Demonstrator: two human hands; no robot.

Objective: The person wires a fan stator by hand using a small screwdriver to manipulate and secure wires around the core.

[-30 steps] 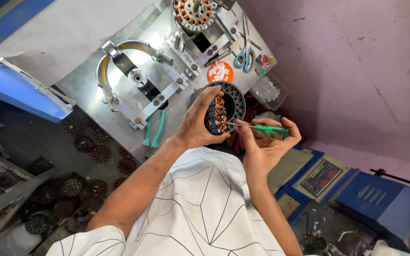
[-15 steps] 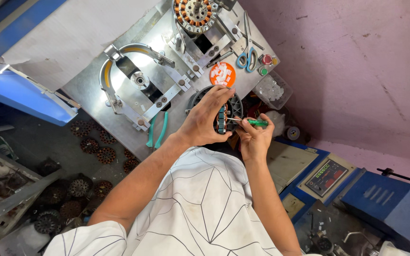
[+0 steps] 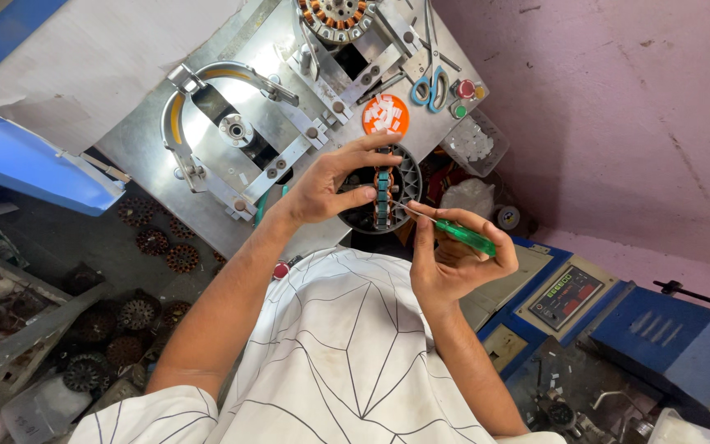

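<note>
The black stator ring (image 3: 388,193) (copper windings inside) sits gripped in my left hand (image 3: 330,185) above the grey metal bench (image 3: 137,131), lower than before, my right hand (image 3: 449,263) pinching a green screwdriver (image 3: 458,237) against it

Bright, even daylight filled the room, and glare flared off the metal machine plate (image 3: 207,123) by the curved guard. The floor at lower left sat in dim shadow. Focus held sharp centrally, while the wide lens bent the edges.
</note>
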